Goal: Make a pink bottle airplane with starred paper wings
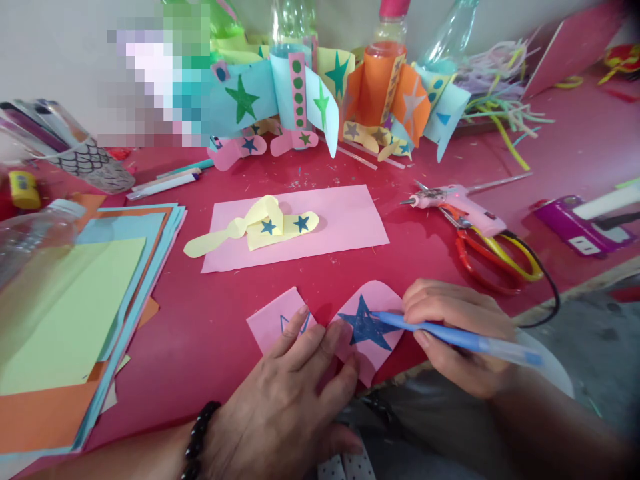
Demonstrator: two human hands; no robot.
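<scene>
My right hand (457, 333) is closed around a blue felt-tip pen (460, 337). The tip of the pen touches a blue star (369, 323) on a pink paper cutout (377, 293); the star is mostly coloured in. Flat over the papers lies my left hand (305, 380), fingers spread and pressing down. Beneath its fingertips, a second pink piece (267, 323) shows a blue star outline, partly covered. Behind both hands, a pink paper strip (345, 220) bears cream paper cutouts (300, 227) with blue stars.
Decorated plastic bottles (295, 87) stand at the back. A pink glue gun (460, 203) rests against scissors (493, 260) at right, near a purple socket block (583, 223). Left are stacked coloured papers (75, 300), a clear bottle (37, 240) and a cup (93, 167) of pens.
</scene>
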